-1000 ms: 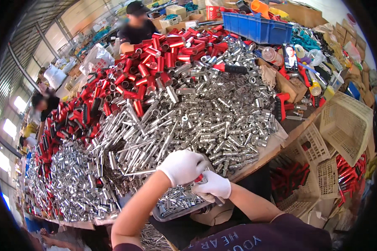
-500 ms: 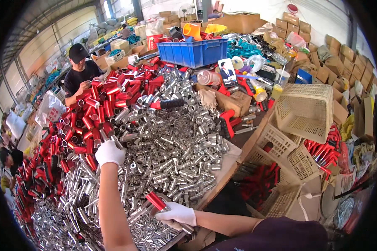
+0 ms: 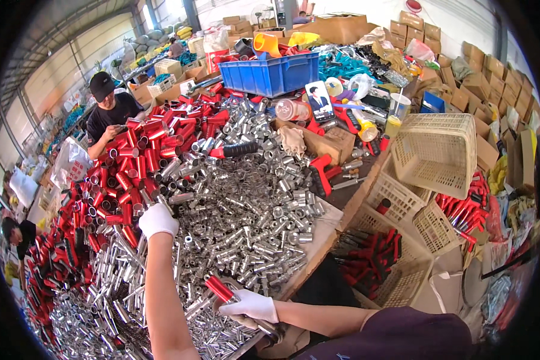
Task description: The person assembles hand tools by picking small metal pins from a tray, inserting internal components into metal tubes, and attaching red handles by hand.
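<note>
My left hand [image 3: 158,221], in a white glove, reaches onto the pile. Its fingers curl round a silver metal tube [image 3: 165,205] at the border between red tubes [image 3: 126,174] and loose metal parts [image 3: 234,204]. Near the table's front edge, my gloved right hand [image 3: 251,305] grips a red tube [image 3: 220,288] with silver metal at its lower end. That tube tilts up to the left, and the palm hides part of it. Thin springs [image 3: 222,180] lie tangled between the hands, with silver sleeves around them.
A blue crate [image 3: 270,75] stands at the back. A phone [image 3: 319,101] leans beside a cardboard box [image 3: 330,144]. Cream plastic baskets [image 3: 438,153] sit off the table's right edge, some holding red-handled tools [image 3: 372,258]. Across the pile a person [image 3: 111,111] in a black cap handles parts.
The view has shifted slightly. My left hand has moved a little to the right over the pile; my right hand still holds the red tube, now at a slightly different tilt.
</note>
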Demonstrator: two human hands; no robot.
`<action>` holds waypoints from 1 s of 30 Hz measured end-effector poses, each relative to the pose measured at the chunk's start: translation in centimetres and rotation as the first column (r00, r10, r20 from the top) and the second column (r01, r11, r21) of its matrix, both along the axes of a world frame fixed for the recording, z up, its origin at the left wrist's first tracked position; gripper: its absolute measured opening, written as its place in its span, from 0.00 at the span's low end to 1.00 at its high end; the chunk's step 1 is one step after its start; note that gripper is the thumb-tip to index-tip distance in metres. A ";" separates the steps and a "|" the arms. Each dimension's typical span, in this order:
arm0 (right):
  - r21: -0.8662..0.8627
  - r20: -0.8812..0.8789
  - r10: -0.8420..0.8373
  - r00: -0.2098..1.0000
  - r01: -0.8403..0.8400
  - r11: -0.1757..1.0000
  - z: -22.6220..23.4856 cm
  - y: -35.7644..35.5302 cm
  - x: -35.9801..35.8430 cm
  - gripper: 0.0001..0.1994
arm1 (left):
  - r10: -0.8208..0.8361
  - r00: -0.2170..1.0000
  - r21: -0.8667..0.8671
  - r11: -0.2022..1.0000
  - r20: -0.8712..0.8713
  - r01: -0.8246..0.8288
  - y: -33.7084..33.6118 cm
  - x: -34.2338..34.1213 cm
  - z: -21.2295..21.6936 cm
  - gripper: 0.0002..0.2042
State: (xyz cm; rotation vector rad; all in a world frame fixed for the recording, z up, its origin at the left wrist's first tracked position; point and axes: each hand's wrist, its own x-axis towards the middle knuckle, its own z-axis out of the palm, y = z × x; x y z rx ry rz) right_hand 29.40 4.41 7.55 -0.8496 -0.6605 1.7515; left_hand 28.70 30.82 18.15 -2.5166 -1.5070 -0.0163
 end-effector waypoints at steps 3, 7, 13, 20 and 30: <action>-0.020 0.030 -0.048 0.998 0.049 0.999 0.9 -0.2 0.0 0.17 | 0.030 0.999 0.013 0.999 0.017 -0.030 0.3 0.3 -0.8 0.10; -0.019 0.051 0.003 0.999 -0.002 1.000 -1.4 0.6 -0.7 0.17 | 0.050 0.991 0.121 0.991 0.126 -0.065 2.1 -0.1 -3.1 0.13; -0.049 0.069 -0.109 0.992 0.113 0.992 0.2 0.2 0.2 0.15 | 0.005 0.995 0.005 1.000 0.096 -0.005 1.2 -1.3 2.4 0.13; -0.096 -0.076 -0.038 0.996 0.030 0.995 0.1 0.3 -0.1 0.08 | -0.175 0.951 -0.035 0.981 0.254 0.190 3.1 -12.6 5.9 0.08; -0.050 -0.046 0.122 0.991 -0.124 0.991 1.1 0.1 0.0 0.14 | -0.273 0.669 -0.018 0.919 0.692 0.394 -5.2 -14.3 7.0 0.12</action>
